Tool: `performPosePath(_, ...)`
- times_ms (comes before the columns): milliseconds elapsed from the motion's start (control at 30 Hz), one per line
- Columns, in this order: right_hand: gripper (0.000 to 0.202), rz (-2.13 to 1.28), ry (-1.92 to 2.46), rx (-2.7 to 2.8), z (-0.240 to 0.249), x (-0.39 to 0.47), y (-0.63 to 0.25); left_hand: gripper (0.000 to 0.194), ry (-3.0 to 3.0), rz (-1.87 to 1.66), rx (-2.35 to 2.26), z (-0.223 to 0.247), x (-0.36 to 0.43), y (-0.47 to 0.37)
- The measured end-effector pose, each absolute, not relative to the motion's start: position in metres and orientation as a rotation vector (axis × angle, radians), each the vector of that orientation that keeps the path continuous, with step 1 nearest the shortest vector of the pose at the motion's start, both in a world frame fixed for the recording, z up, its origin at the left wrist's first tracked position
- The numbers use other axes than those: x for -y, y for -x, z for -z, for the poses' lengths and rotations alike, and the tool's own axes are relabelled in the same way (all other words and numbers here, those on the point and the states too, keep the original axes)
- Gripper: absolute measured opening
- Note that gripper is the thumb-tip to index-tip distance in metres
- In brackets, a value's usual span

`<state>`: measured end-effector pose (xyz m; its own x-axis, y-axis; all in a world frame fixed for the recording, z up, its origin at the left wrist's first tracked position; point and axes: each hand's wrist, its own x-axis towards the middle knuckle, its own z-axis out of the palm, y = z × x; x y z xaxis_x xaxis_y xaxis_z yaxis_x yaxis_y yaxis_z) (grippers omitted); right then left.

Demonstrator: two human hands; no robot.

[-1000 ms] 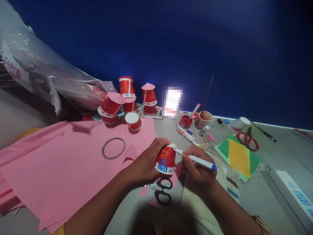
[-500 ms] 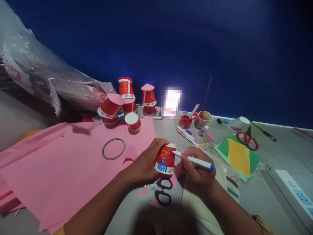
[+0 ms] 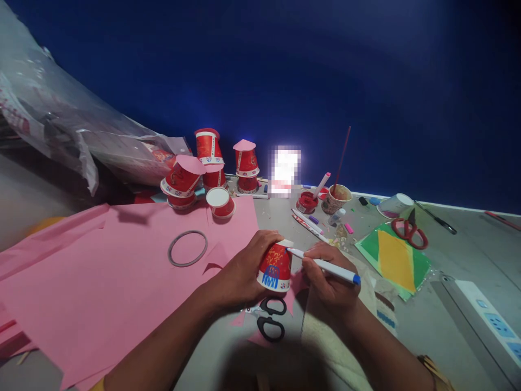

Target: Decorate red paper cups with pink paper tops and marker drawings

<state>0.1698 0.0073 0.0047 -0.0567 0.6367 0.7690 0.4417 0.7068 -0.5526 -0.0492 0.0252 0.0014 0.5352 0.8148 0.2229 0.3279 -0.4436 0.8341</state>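
My left hand (image 3: pixel 253 262) is closed round a red paper cup (image 3: pixel 275 266) turned upside down, its white rim at the bottom. Blue strokes mark the cup's side above that rim, and gold print shows higher up. In my right hand (image 3: pixel 331 274) is a white marker (image 3: pixel 336 270) with a blue end, its tip touching the cup's upper right side. Black-handled scissors (image 3: pixel 272 317) lie on the table just below the cup, partly over pink paper scraps.
Pink paper sheets (image 3: pixel 122 260) cover the left side, with a grey ring (image 3: pixel 169 248) on them. Stacked red cups (image 3: pixel 247 163) stand behind. To the right are a paint jar (image 3: pixel 306 203), red-handled scissors (image 3: pixel 411 233), a green-and-yellow sheet (image 3: pixel 396 263) and a power strip (image 3: pixel 490 320).
The marker tip has stayed at the cup's upper right with barely any movement. The cup tilts very slightly differently, and the whole view has shifted a little.
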Motion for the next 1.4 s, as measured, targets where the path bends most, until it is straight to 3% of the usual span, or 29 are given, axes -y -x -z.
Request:
performPosePath(1100,0.014,-0.182,0.876,1.790,-0.022,-0.005,-0.166,0.079,-1.993,-0.835,-0.947,0.001,-0.028,0.050)
performPosePath(1400,0.008,-0.195,0.896,1.680,-0.006,-0.005,-0.171,0.084,-1.959,-0.830,-0.962,0.000,-0.027,0.050)
